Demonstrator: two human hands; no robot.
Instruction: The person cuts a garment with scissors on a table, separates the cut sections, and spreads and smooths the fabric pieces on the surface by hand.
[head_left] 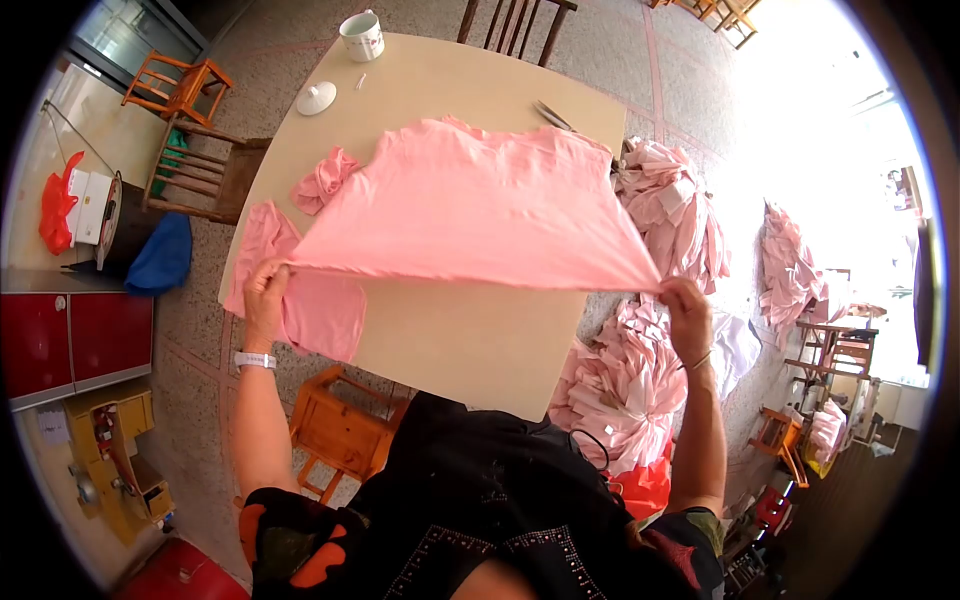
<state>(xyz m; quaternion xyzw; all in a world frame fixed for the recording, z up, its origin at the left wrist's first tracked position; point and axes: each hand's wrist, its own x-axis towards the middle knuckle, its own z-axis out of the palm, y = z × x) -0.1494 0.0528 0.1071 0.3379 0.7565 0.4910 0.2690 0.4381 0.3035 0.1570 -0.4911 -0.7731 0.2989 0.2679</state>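
A pink knit shirt [480,205] is spread over the beige table [470,345], its near edge pulled straight between my hands. My left hand [266,290] pinches the near left corner, and my right hand [687,305] grips the near right corner, out past the table's edge. The near edge looks lifted off the tabletop. Beside my left hand, more pink cloth [325,312] lies at the table's left side, partly under the shirt. A small crumpled pink piece [325,180] rests farther back. Dark scissors [553,115] lie beyond the shirt's far right shoulder.
A white lidded-type mug [362,40] and a white lid [316,98] stand at the table's far left. Bundles of pink garments [630,385] are heaped right of the table, with another heap [675,205] behind. Wooden chairs [345,425] surround the table.
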